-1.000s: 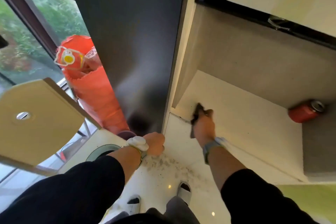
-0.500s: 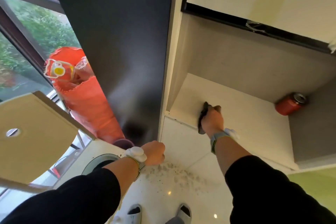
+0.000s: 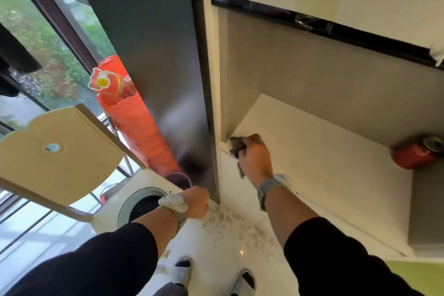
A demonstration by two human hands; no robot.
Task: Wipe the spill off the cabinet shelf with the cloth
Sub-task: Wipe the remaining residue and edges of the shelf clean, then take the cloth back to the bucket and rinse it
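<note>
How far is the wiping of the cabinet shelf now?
In hand: the right hand grips the dark cloth at the front left corner of the cabinet shelf. The shelf's bare part towards the red can looks clean, with no spill visible. Left: the corner itself, and perhaps the crumbs on the floor below. The left hand is closed and holds nothing.

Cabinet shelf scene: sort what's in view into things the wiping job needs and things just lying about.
Job:
- dark cloth
- cabinet shelf
- right hand, gripping the cloth

Lying about:
- red can, on its side
- orange bag
- floor debris
- left hand, idle
</note>
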